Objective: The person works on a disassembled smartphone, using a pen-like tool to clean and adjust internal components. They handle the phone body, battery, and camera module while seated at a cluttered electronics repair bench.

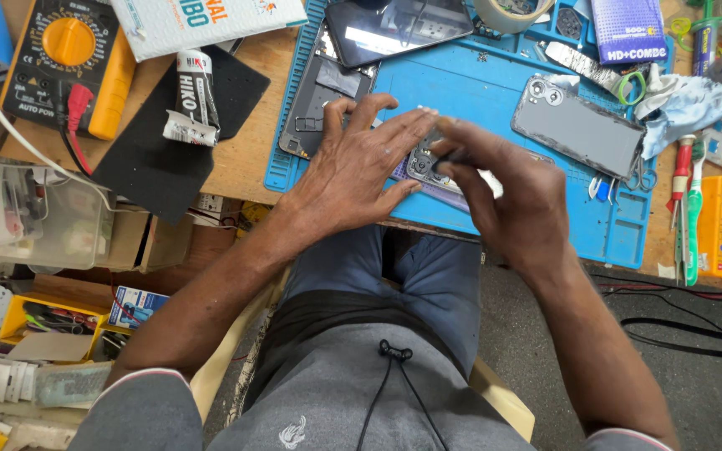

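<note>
Phone body [424, 167], opened with its camera cluster exposed, lies on the blue mat [495, 92] at the near edge of the counter [244, 159], pinned under the flat, spread fingers of the left hand [353, 171]. The right hand [503, 196] pinches a small dark tool at the cameras. Beyond the phone body, a grey back cover [578, 125] and a separate screen [394, 29] lie apart, so it is judged mid-disassembly or mid-repair, not yet closed up.

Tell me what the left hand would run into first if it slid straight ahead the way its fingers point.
Probably the grey phone back cover on the blue mat. The left hand points up-right, past the right hand; depth is unclear.
</note>
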